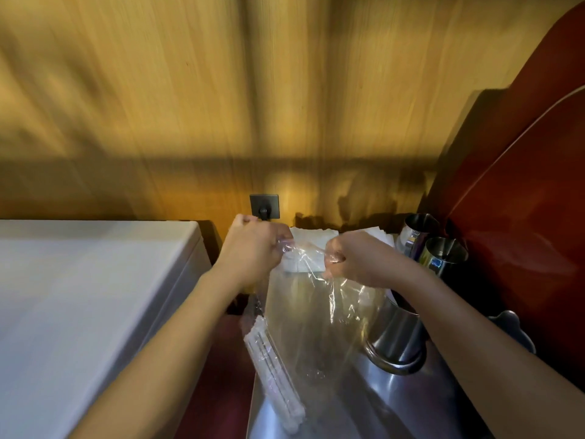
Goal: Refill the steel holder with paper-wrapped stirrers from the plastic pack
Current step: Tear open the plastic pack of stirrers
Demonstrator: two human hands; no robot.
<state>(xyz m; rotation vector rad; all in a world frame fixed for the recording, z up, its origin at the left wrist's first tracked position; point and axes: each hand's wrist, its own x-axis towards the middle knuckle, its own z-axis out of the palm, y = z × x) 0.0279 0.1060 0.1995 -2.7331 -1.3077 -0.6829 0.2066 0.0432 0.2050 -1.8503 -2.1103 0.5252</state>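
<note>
A clear plastic pack [316, 318] hangs between my two hands above a steel tray [411, 407]. My left hand [253, 245] pinches its top left edge and my right hand [351, 258] pinches its top right edge, both fists closed on the film. A few white paper-wrapped stirrers [275, 375] lie bunched in the pack's lower left corner. A round steel holder [395, 340] stands on the tray right behind the pack, under my right forearm, its inside hidden.
Two steel cups [443, 255] stand at the back right beside a dark red appliance [522, 217]. White napkins [310, 239] sit behind my hands. A white counter [79, 296] fills the left. A black wall socket [264, 205] is on the wooden wall.
</note>
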